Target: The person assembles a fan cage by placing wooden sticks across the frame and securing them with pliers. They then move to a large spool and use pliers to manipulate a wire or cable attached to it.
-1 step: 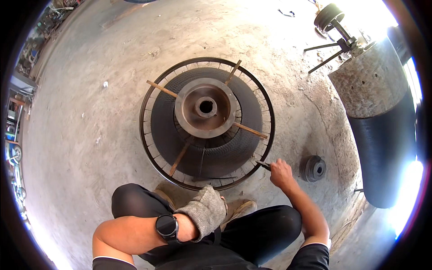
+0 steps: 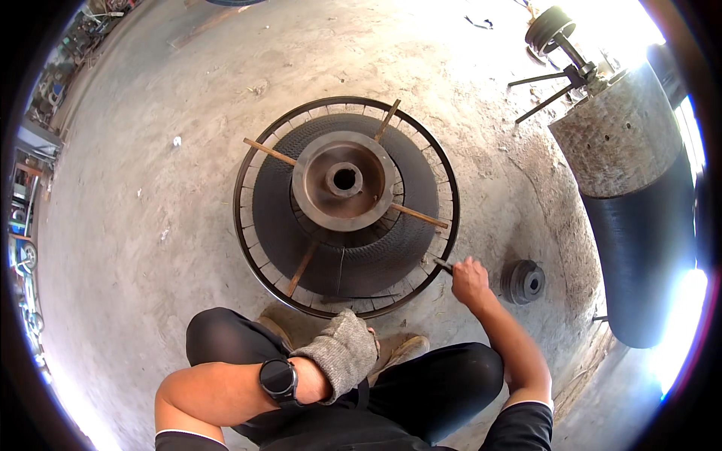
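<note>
My right hand (image 2: 471, 283) is closed around a slim tool that looks like pliers (image 2: 444, 264). Its tip lies over the wheel's lower right rim. Near my knees, my left hand (image 2: 347, 347) is largely covered by grey knit cloth, and its fingers are mostly hidden. The large spoked wheel (image 2: 453, 177) lies flat on the floor in front of me. On it sits a broad, dark textured ring (image 2: 368, 276), with several wooden sticks crossing it. A heavy metal pulley-like hub (image 2: 313, 213) rests on the sticks at the centre.
A small stepped metal pulley (image 2: 519, 282) stands on the floor right of my hand. Farther right lies a big cylinder (image 2: 628, 143), grey at one end and black at the other, beside a wheel on a metal stand (image 2: 553, 31). Clutter (image 2: 30, 184) lines the left edge.
My right hand has shifted slightly up, and the tool has turned a little in its grip. The ring, sticks and wheel have moved very slightly. My left hand stays put.
</note>
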